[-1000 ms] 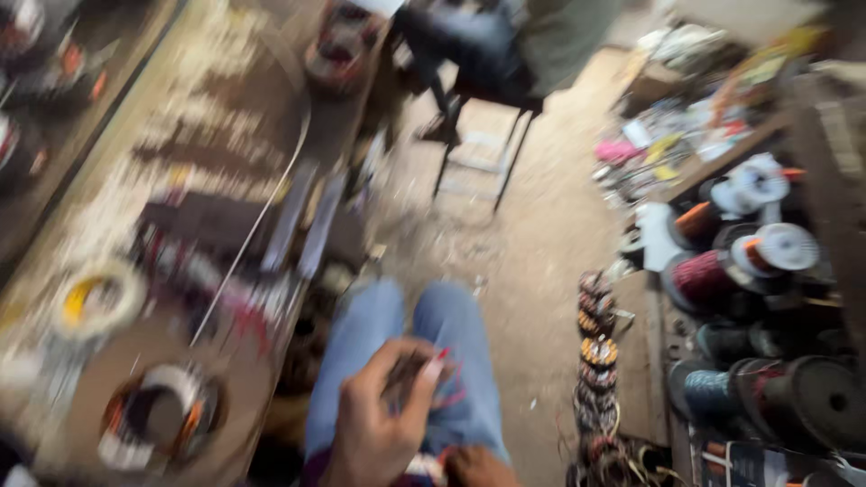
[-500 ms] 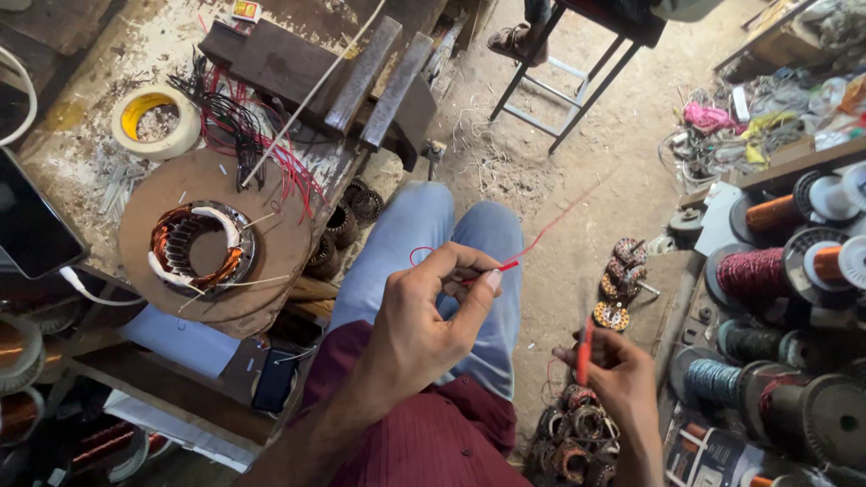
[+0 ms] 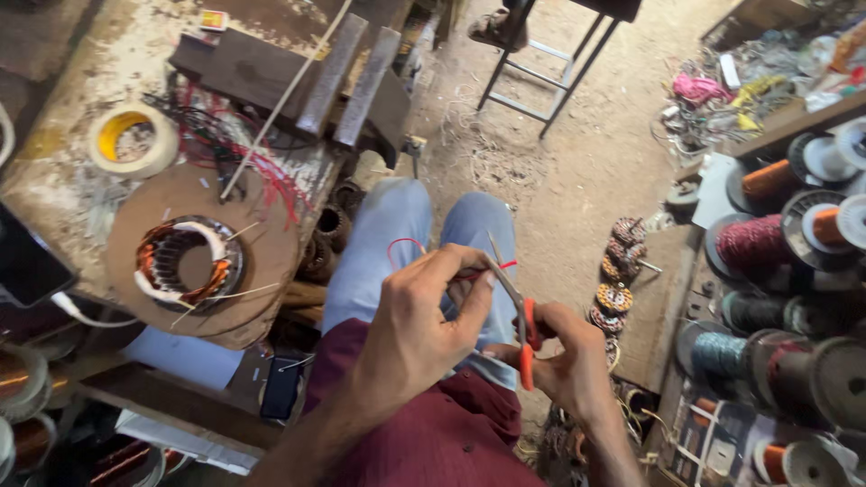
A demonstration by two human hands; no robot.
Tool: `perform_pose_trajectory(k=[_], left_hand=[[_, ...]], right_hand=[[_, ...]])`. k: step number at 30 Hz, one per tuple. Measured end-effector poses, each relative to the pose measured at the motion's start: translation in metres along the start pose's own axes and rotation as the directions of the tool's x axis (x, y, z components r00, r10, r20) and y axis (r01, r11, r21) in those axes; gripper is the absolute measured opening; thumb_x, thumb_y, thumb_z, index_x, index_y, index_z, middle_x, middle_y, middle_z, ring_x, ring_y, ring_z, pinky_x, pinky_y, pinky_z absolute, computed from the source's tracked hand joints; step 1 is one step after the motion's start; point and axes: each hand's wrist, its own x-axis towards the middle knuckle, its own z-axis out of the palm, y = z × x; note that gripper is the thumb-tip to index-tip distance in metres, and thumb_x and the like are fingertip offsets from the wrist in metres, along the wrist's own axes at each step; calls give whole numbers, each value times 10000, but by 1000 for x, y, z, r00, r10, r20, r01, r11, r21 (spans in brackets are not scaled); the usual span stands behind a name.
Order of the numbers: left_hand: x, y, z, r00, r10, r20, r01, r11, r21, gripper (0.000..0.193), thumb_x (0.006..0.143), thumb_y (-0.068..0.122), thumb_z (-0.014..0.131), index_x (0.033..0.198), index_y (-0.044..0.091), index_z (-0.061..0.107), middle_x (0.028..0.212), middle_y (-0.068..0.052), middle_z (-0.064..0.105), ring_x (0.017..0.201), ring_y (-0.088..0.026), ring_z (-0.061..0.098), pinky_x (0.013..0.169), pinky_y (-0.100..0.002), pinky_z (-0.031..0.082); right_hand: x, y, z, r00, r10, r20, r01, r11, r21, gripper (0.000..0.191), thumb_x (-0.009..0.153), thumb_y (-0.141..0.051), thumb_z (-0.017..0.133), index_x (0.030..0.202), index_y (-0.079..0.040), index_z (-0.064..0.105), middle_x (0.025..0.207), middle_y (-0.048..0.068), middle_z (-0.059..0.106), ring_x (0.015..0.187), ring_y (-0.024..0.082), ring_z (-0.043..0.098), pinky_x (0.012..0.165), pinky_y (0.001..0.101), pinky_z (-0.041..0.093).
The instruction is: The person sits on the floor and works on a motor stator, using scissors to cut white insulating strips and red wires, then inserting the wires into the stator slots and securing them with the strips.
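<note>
Scissors (image 3: 521, 326) in right hand (image 3: 564, 361) meet red wire (image 3: 469, 271) pinched by left hand (image 3: 424, 329).

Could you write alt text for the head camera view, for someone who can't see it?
Seen from above, a seated person's left hand pinches a thin red wire while the right hand holds orange-handled scissors to it. A wound motor stator lies on the cluttered workbench at left; wire spools crowd the right.

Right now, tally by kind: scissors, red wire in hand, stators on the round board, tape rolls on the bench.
Scissors, in the right hand: 1
Red wire, in the left hand: 1
Stator on the board: 1
Tape roll: 1
Total: 4
</note>
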Motion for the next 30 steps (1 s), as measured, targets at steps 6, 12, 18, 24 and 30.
perform_pose_trajectory(k=[6, 12, 18, 24, 30], left_hand=[[0, -4, -4, 995, -71, 65, 73, 997, -34, 149, 909, 58, 671, 1028, -21, 627, 790, -104, 691, 676, -163, 708, 606, -309, 567], [-4, -8, 4, 995, -61, 75, 66, 996, -68, 244, 929, 26, 604, 1153, -69, 589, 787, -137, 642, 656, -193, 684, 591, -337, 548], [-5, -12, 5, 996, -32, 84, 39, 995, -87, 252, 950, 30, 585, 1169, -94, 572, 829, -157, 648, 704, -212, 698, 611, -348, 555], [-4, -16, 12, 991, -64, 116, 75, 993, -96, 180, 976, 43, 574, 1125, -55, 590, 847, -150, 652, 714, -224, 699, 618, -356, 545], [-5, -17, 26, 992, 4, 127, 6, 997, -78, 124, 998, 53, 584, 1103, -10, 597, 865, -139, 647, 746, -221, 678, 662, -355, 534]], right_hand=[[-1, 3, 6, 999, -10, -48, 3, 992, -124, 457, 612, -264, 989, 709, -44, 600, 603, 4, 518, 578, 112, 468, 520, 297, 438], [-4, 1, 9, 988, -56, -142, 32, 986, -163, 423, 638, -258, 964, 737, -39, 617, 588, 10, 495, 510, 113, 450, 460, 292, 397], [-4, -2, 9, 983, -118, -142, 92, 979, -180, 367, 693, -215, 943, 719, -42, 620, 590, -3, 503, 519, 105, 453, 468, 295, 366], [-7, 5, 13, 973, -140, -182, 113, 982, -151, 278, 723, -183, 907, 790, -33, 682, 595, 7, 519, 512, 105, 451, 459, 290, 374], [-17, 29, 11, 978, 137, -159, -157, 980, -119, 367, 749, -298, 933, 781, -39, 676, 625, 24, 615, 550, 124, 569, 532, 287, 482]])
